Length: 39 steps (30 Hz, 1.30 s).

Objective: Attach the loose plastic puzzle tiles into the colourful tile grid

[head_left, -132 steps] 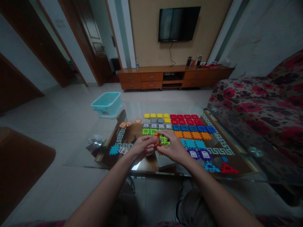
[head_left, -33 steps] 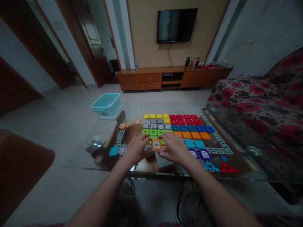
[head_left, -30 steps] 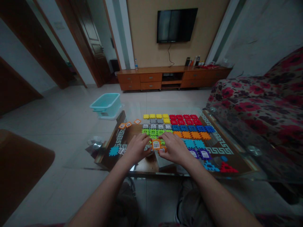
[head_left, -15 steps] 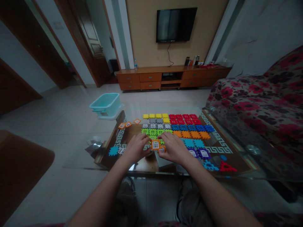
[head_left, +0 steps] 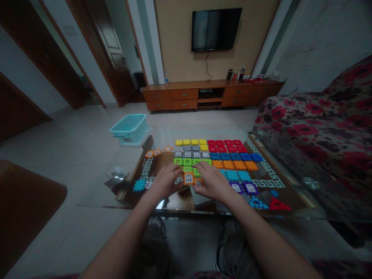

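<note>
Seen from the head camera, a person's left hand [head_left: 165,182] and right hand [head_left: 213,183] rest palms down on a glass-topped coffee table [head_left: 290,209], fingers loosely spread and pressing from either side on a flat orange plastic interlocking tile with a white window [head_left: 188,178], which lies between the two sets of fingertips. Just beyond the fingers sit bright green toothed tiles [head_left: 187,162], and past them rows of grey, yellow, red, blue and orange tiles; purple window tiles [head_left: 242,188] lie right of the right hand, a blue tile [head_left: 139,185] left of the left hand.
</note>
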Each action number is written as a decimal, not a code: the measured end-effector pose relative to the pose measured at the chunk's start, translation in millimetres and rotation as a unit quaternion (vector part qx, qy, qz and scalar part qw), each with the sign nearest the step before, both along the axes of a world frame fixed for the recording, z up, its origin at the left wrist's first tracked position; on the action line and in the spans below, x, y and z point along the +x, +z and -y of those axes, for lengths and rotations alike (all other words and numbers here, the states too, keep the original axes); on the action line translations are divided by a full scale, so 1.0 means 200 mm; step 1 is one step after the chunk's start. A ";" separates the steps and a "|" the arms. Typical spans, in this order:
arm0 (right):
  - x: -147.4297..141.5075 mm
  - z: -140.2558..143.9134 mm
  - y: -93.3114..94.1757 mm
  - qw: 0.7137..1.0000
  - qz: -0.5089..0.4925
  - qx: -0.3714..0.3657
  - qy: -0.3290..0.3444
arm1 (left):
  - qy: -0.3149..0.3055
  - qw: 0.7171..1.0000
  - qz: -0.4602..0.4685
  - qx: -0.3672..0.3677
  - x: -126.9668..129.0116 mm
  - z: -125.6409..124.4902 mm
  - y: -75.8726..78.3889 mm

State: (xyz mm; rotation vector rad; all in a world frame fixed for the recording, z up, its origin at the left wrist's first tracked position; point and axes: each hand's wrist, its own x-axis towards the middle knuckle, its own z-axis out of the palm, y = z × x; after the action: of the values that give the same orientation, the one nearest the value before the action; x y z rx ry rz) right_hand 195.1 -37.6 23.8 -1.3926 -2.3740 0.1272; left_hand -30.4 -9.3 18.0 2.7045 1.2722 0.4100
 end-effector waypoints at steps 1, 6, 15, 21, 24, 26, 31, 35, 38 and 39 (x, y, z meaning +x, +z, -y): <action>0.00 0.00 -0.01 1.000 -0.010 -0.001 -0.010 | 0.001 1.000 0.001 0.001 -0.01 -0.01 -0.01; 0.04 -0.03 -0.03 0.996 -0.010 0.004 -0.085 | 0.001 1.000 0.007 -0.007 -0.05 -0.04 -0.07; 0.04 -0.03 -0.01 0.994 0.026 -0.003 -0.105 | -0.019 0.998 -0.025 -0.059 -0.06 -0.07 -0.14; 0.04 -0.03 -0.01 0.993 0.046 -0.017 -0.106 | -0.034 0.996 -0.017 -0.082 -0.06 -0.09 -0.19; 0.04 -0.03 -0.01 0.993 0.051 -0.026 -0.107 | -0.030 0.995 -0.030 -0.093 -0.05 -0.11 -0.21; 0.04 -0.03 -0.01 0.992 0.052 -0.030 -0.108 | -0.032 0.994 -0.036 -0.096 -0.05 -0.11 -0.22; 0.04 -0.03 -0.01 0.992 0.052 -0.040 -0.107 | -0.034 0.994 -0.035 -0.094 -0.05 -0.12 -0.23; 0.04 -0.03 -0.01 0.992 0.057 -0.041 -0.105 | -0.033 0.994 -0.032 -0.100 -0.04 -0.12 -0.23; 0.04 -0.03 -0.01 0.992 0.058 -0.050 -0.104 | -0.030 0.993 -0.032 -0.105 -0.04 -0.12 -0.22; 0.04 -0.03 0.00 0.992 0.057 -0.053 -0.104 | -0.028 0.993 -0.033 -0.107 -0.04 -0.12 -0.22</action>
State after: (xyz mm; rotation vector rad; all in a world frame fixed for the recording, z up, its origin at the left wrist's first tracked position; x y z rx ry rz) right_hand 203.1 -31.1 23.0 -1.7305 -2.3242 0.1197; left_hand -38.3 15.6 -26.7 2.5847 1.1770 0.1674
